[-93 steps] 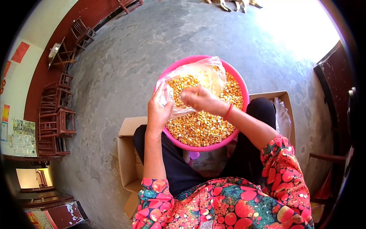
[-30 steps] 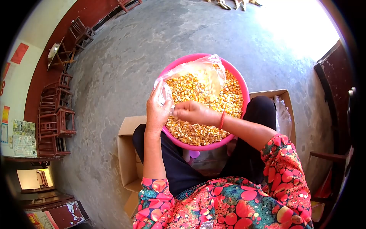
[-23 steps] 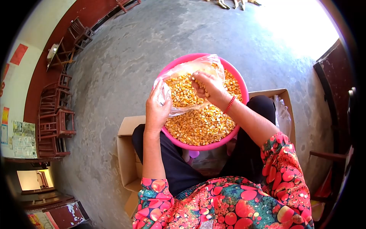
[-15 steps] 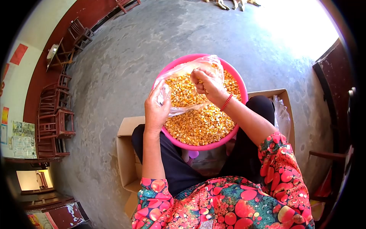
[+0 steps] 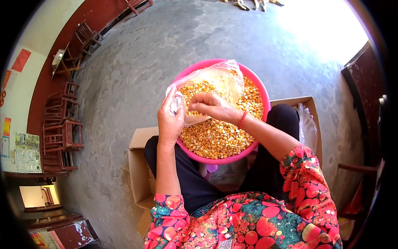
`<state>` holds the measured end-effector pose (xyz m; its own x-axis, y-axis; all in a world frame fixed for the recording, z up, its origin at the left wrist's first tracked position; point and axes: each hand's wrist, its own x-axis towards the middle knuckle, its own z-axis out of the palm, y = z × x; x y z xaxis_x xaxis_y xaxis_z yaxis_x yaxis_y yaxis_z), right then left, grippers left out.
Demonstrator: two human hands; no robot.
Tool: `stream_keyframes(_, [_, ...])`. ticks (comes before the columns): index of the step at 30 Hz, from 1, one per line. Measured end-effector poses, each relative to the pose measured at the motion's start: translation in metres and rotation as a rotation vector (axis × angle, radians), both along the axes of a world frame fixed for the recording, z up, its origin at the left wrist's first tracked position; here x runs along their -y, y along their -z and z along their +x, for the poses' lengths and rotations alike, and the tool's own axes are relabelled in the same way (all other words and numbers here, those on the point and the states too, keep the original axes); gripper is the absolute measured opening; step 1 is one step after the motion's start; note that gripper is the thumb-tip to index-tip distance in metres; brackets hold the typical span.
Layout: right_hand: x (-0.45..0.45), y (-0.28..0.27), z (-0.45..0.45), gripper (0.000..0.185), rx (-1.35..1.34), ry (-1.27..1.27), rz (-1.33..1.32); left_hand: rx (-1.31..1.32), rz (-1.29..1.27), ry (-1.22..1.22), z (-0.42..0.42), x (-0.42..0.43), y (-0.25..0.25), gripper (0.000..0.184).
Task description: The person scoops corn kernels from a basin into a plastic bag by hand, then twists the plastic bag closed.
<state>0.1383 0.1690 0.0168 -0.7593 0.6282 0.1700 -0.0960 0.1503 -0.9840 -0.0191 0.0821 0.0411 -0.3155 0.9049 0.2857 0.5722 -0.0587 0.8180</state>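
A pink basin full of yellow corn kernels rests at my knees. Inside it lies a clear plastic bag, its mouth spread over part of the corn. My left hand grips the bag's edge at the basin's left side. Over the corn, close to my left hand, is my right hand with its fingers curled; whatever they may hold is hidden. A red band circles my right wrist.
Cardboard boxes stand at my left and right, the right one with clear plastic inside. Wooden chairs line the left wall. An animal's legs show on the floor at the top. Dark furniture is at the right.
From above the bag's right part, my right hand has moved left and down toward my left hand. My left hand keeps its hold on the bag.
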Motion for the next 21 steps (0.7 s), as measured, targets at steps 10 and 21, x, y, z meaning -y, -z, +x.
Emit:
stream_keyframes(10, [0.049,0.037,-0.008,0.024,0.052,-0.488,0.62,-0.045,0.004,-0.004,-0.002,-0.001,0.001,0.051])
stream_keyframes(21, [0.048,0.049,-0.008,0.018,0.349,-0.405,1.018,-0.078,0.056,-0.007,-0.004,-0.001,0.005,0.045])
